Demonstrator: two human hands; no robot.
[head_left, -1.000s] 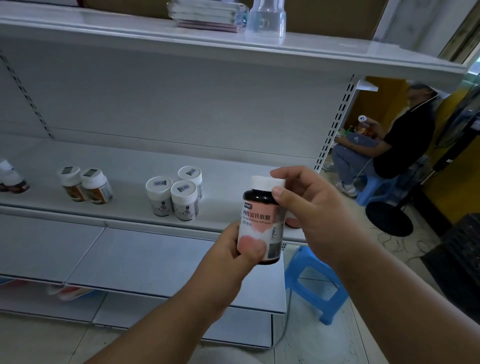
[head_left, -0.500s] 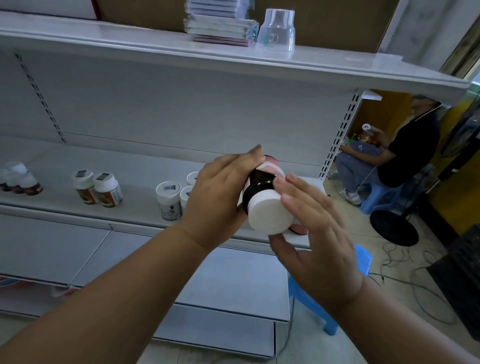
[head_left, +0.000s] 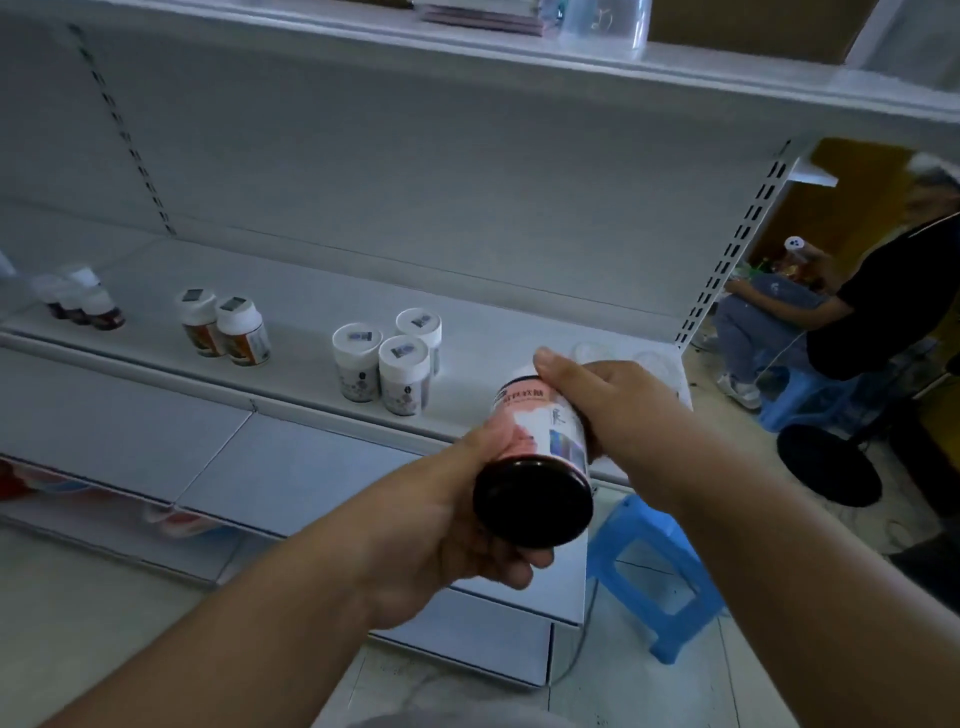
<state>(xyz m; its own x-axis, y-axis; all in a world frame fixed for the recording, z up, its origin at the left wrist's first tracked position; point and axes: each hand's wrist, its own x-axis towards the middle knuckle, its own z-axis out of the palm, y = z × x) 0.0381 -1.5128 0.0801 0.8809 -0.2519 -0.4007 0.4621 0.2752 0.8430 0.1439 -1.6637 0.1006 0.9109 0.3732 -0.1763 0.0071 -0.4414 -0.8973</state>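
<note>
I see bottle (head_left: 540, 441) centre frame, base toward camera | left grip (head_left: 457, 519) wraps its lower body | right grip (head_left: 602, 400) wraps its cap end | shelf (head_left: 291, 322) behind

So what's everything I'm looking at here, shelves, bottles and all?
dark brown bottle with pink-and-white label: one, tilted with its base toward the camera, in front of the middle shelf
white-capped white plastic bottles: three, clustered on the middle shelf
white-capped bottles with orange labels: two, side by side, further left
small dark white-capped bottles: a few, blurred, shelf's far left
white metal shelving: one unit, several tiers
clear plastic container: one, top shelf
blue plastic stool: one, floor by the shelving's right end
seated person in black top: one, right background
left hand: holds the bottle's base end
right hand: grips its cap end
</note>
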